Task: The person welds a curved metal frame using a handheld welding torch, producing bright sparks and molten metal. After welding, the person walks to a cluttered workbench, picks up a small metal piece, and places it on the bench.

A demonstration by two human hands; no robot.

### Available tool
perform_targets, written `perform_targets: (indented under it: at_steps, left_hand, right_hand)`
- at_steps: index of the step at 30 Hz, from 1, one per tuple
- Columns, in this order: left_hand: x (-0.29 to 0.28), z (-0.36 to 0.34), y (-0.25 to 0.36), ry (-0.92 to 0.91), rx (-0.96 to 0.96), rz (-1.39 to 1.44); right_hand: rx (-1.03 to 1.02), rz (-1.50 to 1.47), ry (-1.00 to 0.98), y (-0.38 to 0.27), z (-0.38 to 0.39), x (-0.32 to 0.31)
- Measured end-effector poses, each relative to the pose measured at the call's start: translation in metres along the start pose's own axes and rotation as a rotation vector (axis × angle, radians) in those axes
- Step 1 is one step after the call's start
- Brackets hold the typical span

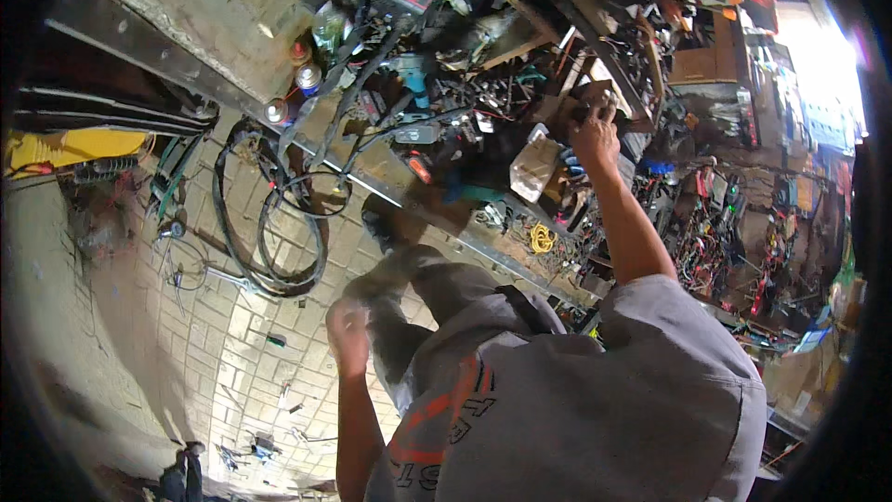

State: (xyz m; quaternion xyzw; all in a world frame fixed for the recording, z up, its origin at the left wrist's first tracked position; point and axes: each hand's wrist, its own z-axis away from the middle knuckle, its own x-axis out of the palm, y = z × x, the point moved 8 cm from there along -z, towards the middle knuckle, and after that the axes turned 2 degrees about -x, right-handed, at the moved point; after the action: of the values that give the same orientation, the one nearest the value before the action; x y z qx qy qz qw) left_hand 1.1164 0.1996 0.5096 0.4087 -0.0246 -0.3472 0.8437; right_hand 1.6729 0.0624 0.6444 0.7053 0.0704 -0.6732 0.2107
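Just beyond the right hand: a dark brown piece, partly covered by the fingertips, among crowded parts on the worktop.
Right-hand grip: fingers reach forward and bend over the piece; whether they pinch it or only rest on it, I cannot tell.
Dark piece's long axis: too hidden by fingers and shadow to tell, as is the way it points.
Dark bar: just past the grip, slanting from far left to near right, bounding the room ahead.
Pale block: left of the grip and nearer the body, its long axis running roughly toward the body.
Teal power tool: well left of the grip, amid small parts.
Yellow coil: nearer the body than the grip, to its left.
Worktop edge strip: well left of the grip, slanting.
Paved floor: past that edge, the widest open room, with a black cable looped on it.
Left hand: well apart from the grip, low beside the grey trousers; blurred, so its finger state cannot be told.
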Motion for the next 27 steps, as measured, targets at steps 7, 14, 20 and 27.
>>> perform_targets:
  at_steps: [7,14,20,27]
  left_hand:
    - [0.001,0.014,-0.069,0.044,-0.080,-0.107]
    - [-0.023,0.051,-0.135,0.119,-0.481,-0.091]
    - [-0.024,0.032,-0.127,0.099,-0.473,-0.142]
    - [-0.004,0.004,-0.086,0.013,-0.411,-0.111]
  right_hand:
    - [0.754,-1.200,-0.945,-0.129,0.089,0.275]
    - [0.836,-1.885,-0.798,-0.252,0.054,0.322]
    - [0.214,-1.596,-0.309,-0.217,-0.117,0.216]
    - [0.087,-1.681,0.052,-0.173,-0.289,0.147]
